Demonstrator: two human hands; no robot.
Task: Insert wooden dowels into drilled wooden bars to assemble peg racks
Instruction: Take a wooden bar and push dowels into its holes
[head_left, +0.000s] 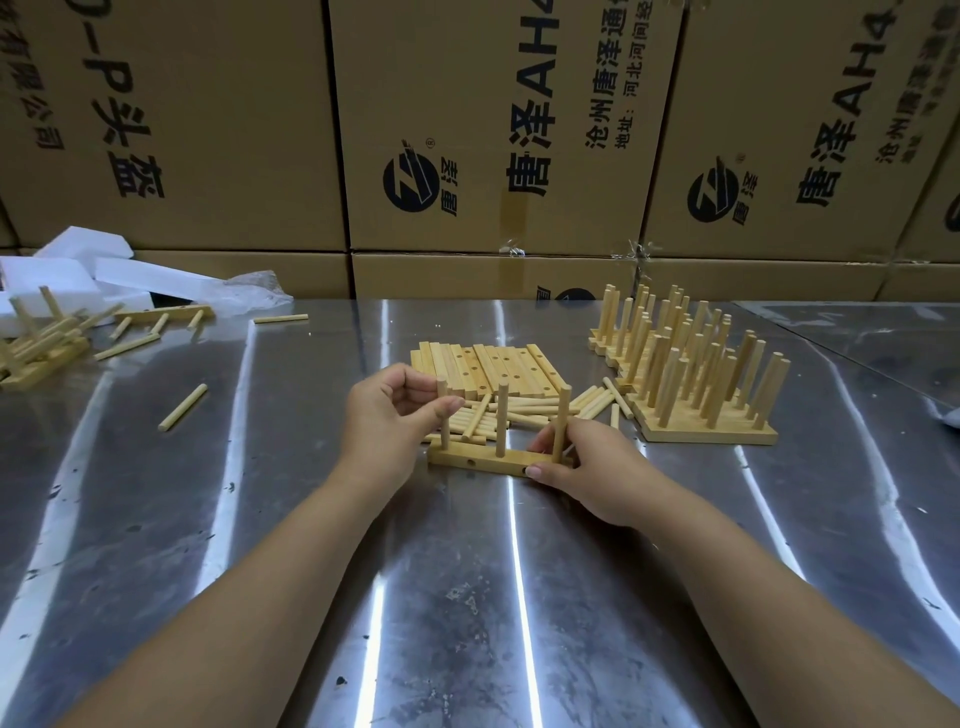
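A drilled wooden bar (488, 461) lies on the steel table in front of me with three dowels standing upright in it. My left hand (387, 415) pinches the leftmost dowel (443, 415) near its top. My right hand (589, 470) holds the bar's right end, fingers around the base of the rightmost dowel (562, 421). The middle dowel (502, 418) stands free. Behind the bar lies a heap of loose dowels (511, 410), and behind that a row of empty drilled bars (485, 369).
Finished peg racks (691, 374) stand in a group at the right. At the far left are more racks and stray dowels (47, 343) beside white foam pieces (78, 270). A single dowel (183, 407) lies left of centre. Cardboard boxes (467, 130) wall off the table's far edge.
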